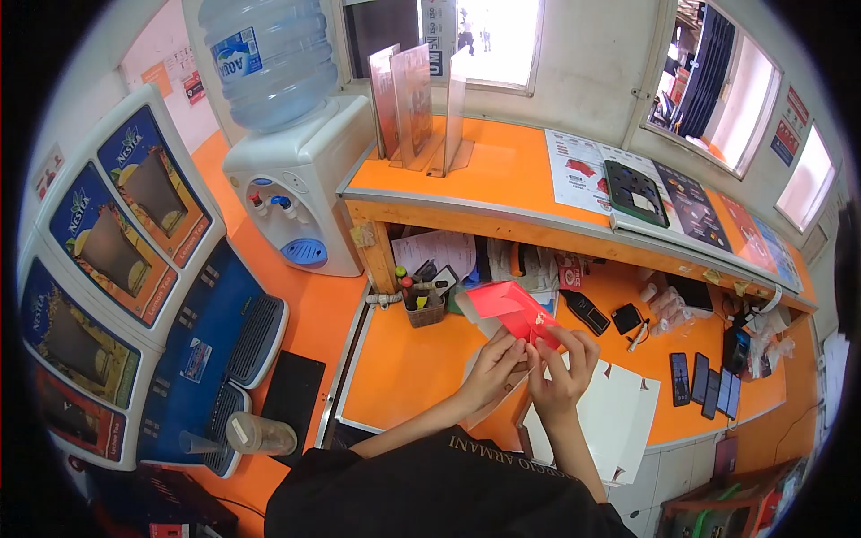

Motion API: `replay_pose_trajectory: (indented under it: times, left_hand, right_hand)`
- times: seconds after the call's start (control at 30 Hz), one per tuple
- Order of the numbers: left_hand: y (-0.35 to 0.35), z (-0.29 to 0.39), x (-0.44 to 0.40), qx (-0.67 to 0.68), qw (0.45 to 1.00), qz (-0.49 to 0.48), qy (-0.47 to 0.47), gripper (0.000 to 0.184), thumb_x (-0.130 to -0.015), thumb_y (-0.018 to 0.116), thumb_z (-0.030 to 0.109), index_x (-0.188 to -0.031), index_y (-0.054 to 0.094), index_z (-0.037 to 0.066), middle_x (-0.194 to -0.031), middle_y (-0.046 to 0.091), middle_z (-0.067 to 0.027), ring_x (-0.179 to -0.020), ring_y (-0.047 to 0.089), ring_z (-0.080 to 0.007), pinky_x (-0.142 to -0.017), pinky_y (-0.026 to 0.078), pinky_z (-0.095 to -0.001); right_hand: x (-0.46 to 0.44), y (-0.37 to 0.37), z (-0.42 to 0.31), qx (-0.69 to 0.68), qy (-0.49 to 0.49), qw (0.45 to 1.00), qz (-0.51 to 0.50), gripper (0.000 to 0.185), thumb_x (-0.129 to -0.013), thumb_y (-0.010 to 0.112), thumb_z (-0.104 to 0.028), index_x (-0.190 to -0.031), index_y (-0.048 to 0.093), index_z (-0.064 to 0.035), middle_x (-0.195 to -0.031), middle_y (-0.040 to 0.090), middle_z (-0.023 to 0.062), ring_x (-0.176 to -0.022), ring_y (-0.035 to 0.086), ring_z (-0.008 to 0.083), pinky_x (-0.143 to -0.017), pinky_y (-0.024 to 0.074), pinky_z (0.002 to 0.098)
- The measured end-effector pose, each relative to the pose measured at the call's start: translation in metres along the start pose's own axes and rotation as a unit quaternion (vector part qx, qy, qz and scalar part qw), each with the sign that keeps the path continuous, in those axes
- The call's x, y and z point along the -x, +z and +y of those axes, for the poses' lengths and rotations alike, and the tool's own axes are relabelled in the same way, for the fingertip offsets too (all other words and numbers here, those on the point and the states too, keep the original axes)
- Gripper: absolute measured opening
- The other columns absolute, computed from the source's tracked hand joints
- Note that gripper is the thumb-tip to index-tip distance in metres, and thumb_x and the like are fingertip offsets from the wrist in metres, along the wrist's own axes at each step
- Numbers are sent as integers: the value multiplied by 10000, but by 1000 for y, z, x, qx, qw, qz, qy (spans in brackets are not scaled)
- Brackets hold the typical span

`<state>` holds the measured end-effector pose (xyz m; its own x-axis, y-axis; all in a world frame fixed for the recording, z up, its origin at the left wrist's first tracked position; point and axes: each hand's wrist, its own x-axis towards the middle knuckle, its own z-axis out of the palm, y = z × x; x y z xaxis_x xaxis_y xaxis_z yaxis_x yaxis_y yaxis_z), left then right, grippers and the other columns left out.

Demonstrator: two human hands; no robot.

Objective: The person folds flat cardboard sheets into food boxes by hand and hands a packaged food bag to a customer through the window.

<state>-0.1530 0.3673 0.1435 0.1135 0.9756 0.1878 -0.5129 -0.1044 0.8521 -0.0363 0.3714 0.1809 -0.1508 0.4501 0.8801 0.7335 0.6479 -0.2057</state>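
Red folded card held above the tabletop, its lower edge pinched by the fingers of left hand and right hand, presumably to steady the panels.

The orange desk is carrying a small basket, a black handheld device, white cardboard and several phones lying side by side. Above, the orange shelf is holding upright clear stands and printed sheets, and a dark tray is resting over the sheets.
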Motion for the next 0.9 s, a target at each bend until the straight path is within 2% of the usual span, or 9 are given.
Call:
replay_pose_trajectory:
  times: [0.1,0.23,0.3,0.33,0.5,0.57,0.63,0.77,0.9]
  left_hand:
    - [-12,-6,3,-54,997,-46,27,248,-954,427,148,-1111,522,-19,-1152,473,-67,-1026,529,-178,-885,425,-296]
    - [-23,6,1,-119,982,-138,46,283,-959,416,214,-1138,485,5,-1055,528,-63,-1003,533,-176,-881,425,-312]
    - [-41,23,-3,-336,853,-396,-47,245,-936,440,179,-1067,503,-18,-992,552,-137,-948,555,-265,-841,425,-340]
    - [-42,25,1,-369,834,-405,-57,221,-915,455,154,-1008,502,-41,-941,546,-192,-891,535,-336,-795,415,-365]
    - [-55,24,6,-395,829,-396,-9,222,-917,449,155,-1029,498,-30,-955,555,-192,-908,535,-340,-798,416,-359]
    - [-57,33,4,-397,827,-398,-15,226,-916,451,159,-1040,496,-24,-962,558,-195,-918,539,-335,-802,417,-361]
    - [-57,44,1,-420,807,-396,-123,235,-908,459,151,-1077,490,-9,-992,568,-194,-951,552,-328,-819,424,-368]
    - [-61,49,1,-386,832,-381,-117,241,-902,466,144,-1096,483,2,-980,580,-192,-940,567,-323,-812,435,-369]
    - [-69,51,-2,-459,798,-373,-113,234,-885,497,135,-1079,508,5,-962,595,-195,-911,585,-321,-802,444,-365]
  right_hand:
    - [-3,-3,4,-25,3,1000,1,132,-656,720,-77,-747,640,-24,-1086,595,94,-995,497,299,-841,416,380]
    - [4,-12,14,-125,34,990,-60,246,-689,684,-51,-924,615,-26,-1170,547,151,-1098,475,333,-937,369,427]
    - [7,-11,16,-173,69,981,-57,317,-697,669,-45,-1004,596,-23,-1200,527,169,-1125,466,341,-964,350,440]
    - [9,-9,17,-196,80,975,-61,378,-690,671,-63,-1052,573,-15,-1198,523,165,-1126,468,348,-977,343,448]
    - [-1,-27,25,-177,-15,960,-217,457,-662,685,-92,-1098,565,-27,-1111,552,141,-1045,532,304,-972,367,452]
    - [4,-29,28,-178,-5,965,-190,445,-663,695,-111,-1086,576,-38,-1047,561,128,-979,545,294,-941,392,441]
    - [8,-30,27,-181,3,970,-164,434,-663,706,-131,-1073,587,-50,-982,570,115,-913,559,283,-909,418,430]
    - [17,-32,18,-222,44,967,-119,489,-632,766,-225,-1067,607,-67,-891,527,94,-826,526,251,-798,449,372]
    - [12,-36,5,-225,13,927,-299,583,-677,756,-289,-1190,565,-88,-992,418,98,-879,467,236,-732,421,324]
